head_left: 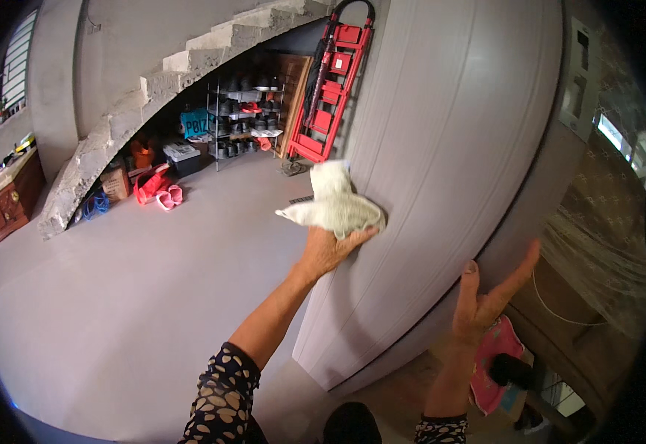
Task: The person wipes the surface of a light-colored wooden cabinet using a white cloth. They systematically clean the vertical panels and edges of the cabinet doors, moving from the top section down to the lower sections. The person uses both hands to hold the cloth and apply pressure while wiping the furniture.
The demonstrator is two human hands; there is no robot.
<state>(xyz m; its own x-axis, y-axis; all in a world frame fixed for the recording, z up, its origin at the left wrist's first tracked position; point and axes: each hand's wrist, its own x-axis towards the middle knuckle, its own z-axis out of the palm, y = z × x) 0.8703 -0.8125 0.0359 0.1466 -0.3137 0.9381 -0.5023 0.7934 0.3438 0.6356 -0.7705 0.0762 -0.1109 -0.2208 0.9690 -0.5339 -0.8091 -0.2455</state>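
A pale, cream-white cloth [335,209] is bunched in my left hand [327,250], whose fingers are wrapped into it and partly hidden by it. The cloth lies at the free edge of a grey door [430,140] with long grooves, apparently touching it. To the right, my right hand [486,300] is raised near the door's other side, beside the frame. Its thumb and fingers are spread, and nothing is in it.
A red folding ladder [330,96] leans on the wall behind the door. Under concrete stairs [127,118] stand a shoe rack [245,118], a red bag [150,185] and pink slippers [169,197]. A wooden cabinet [5,203] is far left; a pink patterned cloth [497,370] lies lower right.
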